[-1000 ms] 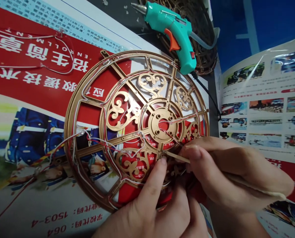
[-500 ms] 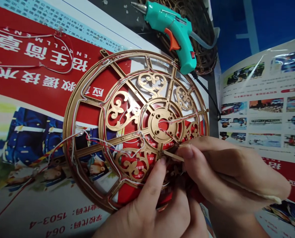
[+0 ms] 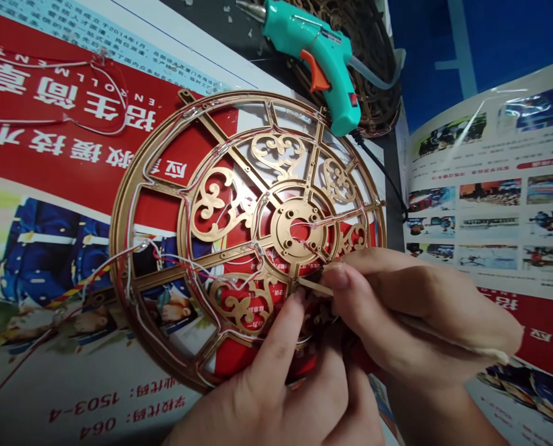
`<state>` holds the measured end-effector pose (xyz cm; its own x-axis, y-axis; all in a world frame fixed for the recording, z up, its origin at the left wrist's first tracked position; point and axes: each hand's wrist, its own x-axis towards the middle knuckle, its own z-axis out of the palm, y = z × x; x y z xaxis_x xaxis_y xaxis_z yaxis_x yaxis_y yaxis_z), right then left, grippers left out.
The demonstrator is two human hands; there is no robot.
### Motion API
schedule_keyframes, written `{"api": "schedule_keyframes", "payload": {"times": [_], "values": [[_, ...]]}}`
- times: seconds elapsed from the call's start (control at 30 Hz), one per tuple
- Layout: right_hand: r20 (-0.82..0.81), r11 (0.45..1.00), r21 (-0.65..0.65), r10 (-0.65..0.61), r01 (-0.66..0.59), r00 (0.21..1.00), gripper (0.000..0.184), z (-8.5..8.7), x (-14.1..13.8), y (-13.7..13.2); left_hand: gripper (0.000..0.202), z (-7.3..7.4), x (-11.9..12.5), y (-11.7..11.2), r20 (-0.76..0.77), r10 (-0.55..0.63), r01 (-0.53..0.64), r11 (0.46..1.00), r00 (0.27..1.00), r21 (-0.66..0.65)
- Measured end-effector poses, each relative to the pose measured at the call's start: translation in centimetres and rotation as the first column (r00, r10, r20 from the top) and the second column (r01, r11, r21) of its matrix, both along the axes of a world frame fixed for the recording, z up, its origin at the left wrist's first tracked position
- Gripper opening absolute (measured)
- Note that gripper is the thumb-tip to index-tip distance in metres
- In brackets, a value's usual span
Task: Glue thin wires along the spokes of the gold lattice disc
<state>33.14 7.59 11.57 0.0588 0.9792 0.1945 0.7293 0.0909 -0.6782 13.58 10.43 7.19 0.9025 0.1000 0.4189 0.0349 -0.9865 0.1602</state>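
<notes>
The red poster (image 3: pixel 34 167) reads, upside down, "ENROLLMENT", "招生简章", "1503-4", "064".

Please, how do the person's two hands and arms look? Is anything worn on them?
Both the left hand and the right hand are bare: no gloves, rings or watch in view. The nails are short and unpainted. No sleeve shows on the right forearm.
</notes>
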Motion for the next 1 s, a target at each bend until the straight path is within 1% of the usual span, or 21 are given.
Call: {"api": "schedule_keyframes", "payload": {"times": [0.1, 0.17, 0.23, 0.3, 0.37, 0.43, 0.5, 0.53, 0.63, 0.7, 0.77, 0.87, 0.93, 1.0], "values": [[-0.012, 0.999, -0.038, 0.02, -0.02, 1.0, 0.038, 0.2, 0.0, 0.4, 0.036, 0.0, 0.0, 0.0, -0.008, 0.0, 0.0, 1.0, 1.0, -0.008], [-0.014, 0.999, -0.039, 0.025, -0.025, 1.0, 0.041, 0.3, -0.1, 0.5, 0.036, 0.0, 0.0, 0.0, -0.025, -0.017, 0.017, 1.0, 1.0, 0.001], [-0.028, 0.999, -0.011, 0.037, -0.037, 0.999, 0.043, 0.0, -0.2, 0.5, 0.036, 0.0, 0.0, -0.1, -0.035, -0.03, 0.03, 0.999, 0.999, 0.009], [-0.056, 0.998, 0.049, 0.035, -0.033, 0.998, 0.043, -0.4, -0.3, 0.5, 0.035, 0.1, 0.0, -0.1, -0.036, -0.027, 0.028, 1.0, 0.999, 0.013], [-0.105, 0.991, 0.129, -0.008, 0.021, 0.994, 0.041, -0.8, -0.4, 0.3, 0.035, 0.1, 0.0, -0.1, -0.026, -0.024, 0.024, 1.0, 0.999, 0.008], [-0.148, 0.977, 0.178, -0.093, 0.119, 0.985, 0.038, -1.0, -0.5, 0.0, 0.033, 0.1, 0.1, -0.1, -0.02, -0.011, 0.011, 1.0, 1.0, -0.004], [-0.126, 0.969, 0.159, -0.169, 0.188, 0.977, 0.036, -0.9, -0.3, -0.3, 0.031, 0.0, 0.3, 0.0, -0.008, 0.014, -0.015, 1.0, 1.0, -0.017], [-0.092, 0.967, 0.152, -0.189, 0.202, 0.978, 0.036, -0.8, -0.2, -0.5, 0.03, -0.1, 0.5, 0.1, 0.01, 0.029, -0.029, 0.999, 1.0, -0.017], [0.021, 0.965, 0.166, -0.211, 0.205, 0.977, 0.034, -0.6, 0.2, -0.8, 0.032, -0.2, 0.8, 0.3, 0.062, 0.061, -0.06, 0.998, 0.996, -0.009], [0.061, 0.964, 0.164, -0.22, 0.208, 0.973, 0.032, -0.6, 0.4, -0.8, 0.034, -0.2, 0.8, 0.5, 0.076, 0.071, -0.071, 0.997, 0.995, -0.007], [0.058, 0.969, 0.149, -0.208, 0.197, 0.976, 0.031, -0.7, 0.5, -0.8, 0.033, -0.1, 0.7, 0.6, 0.059, 0.076, -0.076, 0.997, 0.995, -0.007], [-0.001, 0.985, 0.107, -0.139, 0.138, 0.99, 0.033, -0.8, 0.2, -0.6, 0.033, -0.2, 0.6, 0.5, 0.049, 0.051, -0.05, 0.999, 0.998, -0.009], [-0.049, 0.984, 0.087, -0.152, 0.156, 0.987, 0.032, -0.5, 0.2, -0.5, 0.032, -0.3, 0.5, 0.4, 0.066, 0.035, -0.035, 0.999, 0.997, -0.01], [-0.065, 0.988, 0.036, -0.146, 0.148, 0.987, 0.026, 0.1, 0.5, -0.5, 0.031, -0.4, 0.5, 0.3, 0.062, 0.029, -0.029, 1.0, 0.998, -0.005]]}}
